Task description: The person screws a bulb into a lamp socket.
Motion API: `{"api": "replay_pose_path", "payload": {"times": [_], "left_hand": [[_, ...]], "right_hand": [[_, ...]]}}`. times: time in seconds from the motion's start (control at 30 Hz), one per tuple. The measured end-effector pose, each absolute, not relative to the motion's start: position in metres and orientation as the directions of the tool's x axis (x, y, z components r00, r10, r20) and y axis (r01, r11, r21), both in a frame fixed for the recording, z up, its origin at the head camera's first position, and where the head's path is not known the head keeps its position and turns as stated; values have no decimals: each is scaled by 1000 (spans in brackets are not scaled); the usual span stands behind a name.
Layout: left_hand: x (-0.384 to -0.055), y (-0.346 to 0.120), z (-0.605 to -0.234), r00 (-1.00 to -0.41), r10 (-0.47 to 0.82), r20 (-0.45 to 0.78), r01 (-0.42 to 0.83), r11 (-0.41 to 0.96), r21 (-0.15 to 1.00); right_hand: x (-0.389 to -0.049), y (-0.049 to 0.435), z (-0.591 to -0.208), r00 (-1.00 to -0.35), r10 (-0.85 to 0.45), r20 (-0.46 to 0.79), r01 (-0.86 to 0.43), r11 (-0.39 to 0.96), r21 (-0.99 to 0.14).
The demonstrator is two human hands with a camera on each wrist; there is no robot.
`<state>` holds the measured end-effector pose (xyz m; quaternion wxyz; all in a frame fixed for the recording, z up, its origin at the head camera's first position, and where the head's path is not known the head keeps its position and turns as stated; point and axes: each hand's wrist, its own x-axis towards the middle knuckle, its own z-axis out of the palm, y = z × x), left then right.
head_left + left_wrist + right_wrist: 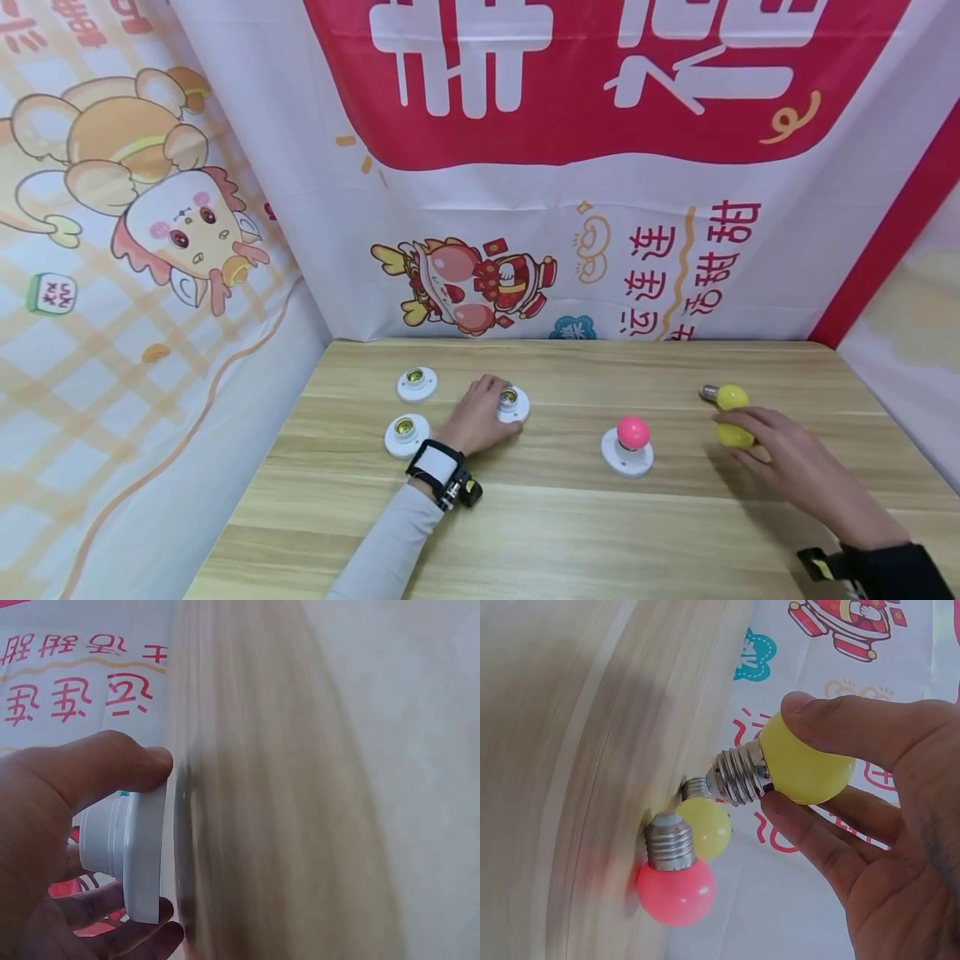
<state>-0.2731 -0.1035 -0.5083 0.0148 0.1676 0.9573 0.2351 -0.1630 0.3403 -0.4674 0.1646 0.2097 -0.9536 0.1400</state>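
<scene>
My left hand point(477, 417) grips a round white lamp holder point(517, 414) by its edge. In the left wrist view, the thumb lies on the upper edge of that lamp holder point(142, 855), with other fingers at the lower edge. My right hand point(787, 462) pinches a yellow light bulb point(806, 761) between thumb and fingers, its silver screw base pointing away from the palm. Beyond it, on the table, lie another yellow bulb point(733, 397) and a pink bulb point(676, 891). This pink one is hidden in the head view.
Two more white lamp holders point(417, 383) stand on the left of the wooden table point(555, 525), beside my left hand. Between my hands, a pink bulb point(633, 433) sits upright in a lamp holder point(628, 462). A printed cloth point(585, 192) hangs along the table's back edge.
</scene>
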Motion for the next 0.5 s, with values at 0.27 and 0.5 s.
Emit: {"api": "replay_pose_path", "payload": {"times": [0.27,0.5], "left_hand": [[-267,-101,-503,-941,335,54,318,816,483],[-262,-98,-504,-929,367,58,344,790,507]], "right_hand": [[-164,333,-465,-849,-356,391,-460,862,-213],[-166,329,-463,-831,-373,412,-486,848,-214]]}}
